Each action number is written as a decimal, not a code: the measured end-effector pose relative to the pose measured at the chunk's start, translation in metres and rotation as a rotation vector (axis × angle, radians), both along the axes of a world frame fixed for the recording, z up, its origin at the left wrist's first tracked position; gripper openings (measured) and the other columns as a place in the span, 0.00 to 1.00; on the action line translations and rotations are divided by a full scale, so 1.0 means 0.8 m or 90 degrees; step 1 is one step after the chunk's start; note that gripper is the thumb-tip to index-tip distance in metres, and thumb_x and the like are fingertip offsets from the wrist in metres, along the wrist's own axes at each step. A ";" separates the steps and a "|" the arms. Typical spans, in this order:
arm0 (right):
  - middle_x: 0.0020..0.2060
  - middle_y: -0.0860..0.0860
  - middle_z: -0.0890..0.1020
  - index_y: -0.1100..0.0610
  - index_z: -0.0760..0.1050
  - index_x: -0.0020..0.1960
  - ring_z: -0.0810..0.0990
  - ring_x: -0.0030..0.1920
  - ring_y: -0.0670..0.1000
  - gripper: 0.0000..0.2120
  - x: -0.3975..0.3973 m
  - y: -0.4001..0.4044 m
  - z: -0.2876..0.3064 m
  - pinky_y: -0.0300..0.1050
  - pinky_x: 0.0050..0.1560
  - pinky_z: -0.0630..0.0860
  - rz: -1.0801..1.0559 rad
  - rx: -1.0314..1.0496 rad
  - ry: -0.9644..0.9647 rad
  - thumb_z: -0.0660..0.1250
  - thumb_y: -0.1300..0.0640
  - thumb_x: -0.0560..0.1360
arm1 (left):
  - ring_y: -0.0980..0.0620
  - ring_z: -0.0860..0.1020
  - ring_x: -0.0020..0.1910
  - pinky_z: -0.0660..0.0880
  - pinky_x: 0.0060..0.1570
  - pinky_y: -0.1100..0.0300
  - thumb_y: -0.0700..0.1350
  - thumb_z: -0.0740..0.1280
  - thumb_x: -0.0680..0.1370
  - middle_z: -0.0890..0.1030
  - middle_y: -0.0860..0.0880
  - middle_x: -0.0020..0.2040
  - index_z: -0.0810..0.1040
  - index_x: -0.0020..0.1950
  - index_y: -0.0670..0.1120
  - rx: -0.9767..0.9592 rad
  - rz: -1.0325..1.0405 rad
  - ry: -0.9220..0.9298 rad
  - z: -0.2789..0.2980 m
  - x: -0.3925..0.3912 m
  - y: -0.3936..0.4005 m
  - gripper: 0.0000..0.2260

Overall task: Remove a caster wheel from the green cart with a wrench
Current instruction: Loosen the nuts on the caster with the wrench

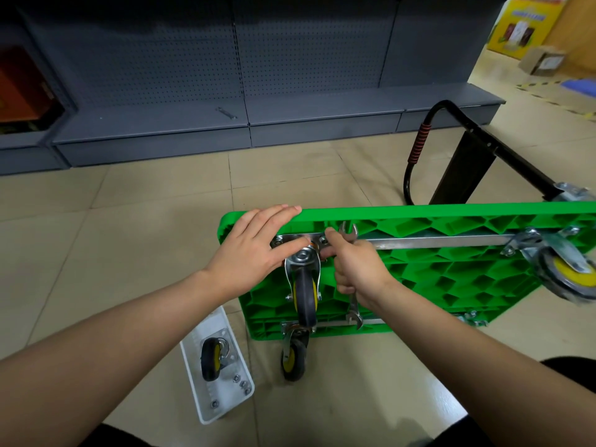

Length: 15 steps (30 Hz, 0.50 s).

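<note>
Upturned on the tiled floor (pixel 129 221): a green cart (pixel 451 285), its plastic underside a honeycomb of moulded ribs, crossed by a flat steel rail (pixel 435 242). Bolted at the rail's near end, a caster wheel (pixel 305 296) with a dark rubber tyre, yellow hub and shiny pressed-steel fork, standing up from its square mounting plate. Three casters visible on the cart: this one, a second (pixel 293 356) at the near corner by the floor, a third (pixel 567 275) blurred at the right edge; possibly a fourth behind the far edge, hard to tell. One more caster (pixel 213 358) lying loose in a white rectangular plastic tray (pixel 196 404) on the floor, beside four small nuts or so. Left hand (pixel 254 250) spread flat over the cart's corner, fingers straight along the rim, thumb touching the mounting plate. Right hand (pixel 358 269) clenched round the shank of a double-ended open wrench (pixel 350 235), bare steel, one forked end poking above the fist near the plate, the other below the wrist; forefinger reaching to the plate. Whether the wrench sits on a nut, impossible to tell. A second wrench (pixel 226 113) lying on the grey metal shelf base (pixel 154 124) beneath perforated panels. Black tubular handle (pixel 419 146) with a ribbed orange grip folded out beyond the cart.
</note>
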State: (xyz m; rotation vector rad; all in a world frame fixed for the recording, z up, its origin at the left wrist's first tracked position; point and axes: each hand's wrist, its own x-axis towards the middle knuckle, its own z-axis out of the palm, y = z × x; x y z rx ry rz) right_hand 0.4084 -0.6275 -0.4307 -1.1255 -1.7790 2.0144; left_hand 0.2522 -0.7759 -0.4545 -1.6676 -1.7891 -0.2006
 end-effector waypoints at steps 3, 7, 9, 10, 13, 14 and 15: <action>0.25 0.48 0.78 0.61 0.78 0.48 0.59 0.18 0.46 0.18 -0.006 0.002 -0.001 0.35 0.22 0.57 -0.023 0.068 -0.014 0.64 0.46 0.81 | 0.40 0.70 0.74 0.65 0.68 0.46 0.45 0.68 0.81 0.69 0.41 0.76 0.77 0.70 0.56 -0.002 -0.001 -0.001 -0.001 0.000 0.000 0.18; 0.18 0.47 0.62 0.60 0.80 0.45 0.59 0.17 0.46 0.16 -0.007 0.001 -0.004 0.34 0.20 0.58 -0.046 0.110 -0.024 0.66 0.48 0.81 | 0.40 0.69 0.74 0.64 0.69 0.46 0.45 0.70 0.80 0.68 0.41 0.77 0.76 0.71 0.56 -0.003 0.003 0.002 -0.002 -0.002 0.001 0.19; 0.17 0.45 0.61 0.60 0.81 0.46 0.58 0.17 0.46 0.14 -0.007 -0.002 -0.003 0.34 0.19 0.57 -0.070 0.089 -0.020 0.67 0.49 0.81 | 0.40 0.68 0.74 0.64 0.69 0.46 0.44 0.71 0.79 0.68 0.41 0.77 0.76 0.71 0.56 -0.008 0.005 0.000 -0.003 -0.002 0.001 0.21; 0.16 0.44 0.62 0.61 0.82 0.46 0.58 0.17 0.46 0.14 -0.007 -0.004 -0.003 0.34 0.19 0.57 -0.083 0.075 -0.016 0.68 0.50 0.80 | 0.40 0.68 0.75 0.64 0.69 0.46 0.44 0.71 0.79 0.68 0.41 0.77 0.76 0.71 0.56 -0.008 0.006 -0.001 -0.003 -0.002 0.001 0.21; 0.16 0.43 0.65 0.63 0.80 0.46 0.58 0.16 0.44 0.13 -0.007 -0.012 -0.003 0.35 0.19 0.57 -0.136 0.017 0.012 0.70 0.51 0.79 | 0.40 0.69 0.74 0.65 0.68 0.46 0.44 0.70 0.80 0.68 0.41 0.77 0.75 0.72 0.56 -0.007 0.005 -0.003 -0.002 0.001 -0.001 0.21; 0.17 0.43 0.64 0.62 0.79 0.45 0.58 0.17 0.44 0.12 -0.008 -0.015 -0.003 0.36 0.19 0.57 -0.152 0.004 0.020 0.71 0.52 0.78 | 0.40 0.69 0.74 0.65 0.68 0.46 0.44 0.70 0.80 0.68 0.41 0.77 0.75 0.72 0.56 -0.008 0.005 -0.003 -0.002 0.001 -0.001 0.21; 0.17 0.43 0.62 0.60 0.77 0.42 0.58 0.17 0.44 0.12 -0.007 -0.017 -0.003 0.36 0.19 0.57 -0.163 0.001 0.026 0.71 0.53 0.78 | 0.40 0.69 0.74 0.65 0.68 0.46 0.44 0.70 0.80 0.68 0.41 0.77 0.75 0.72 0.56 -0.009 0.005 -0.004 -0.001 0.001 -0.001 0.21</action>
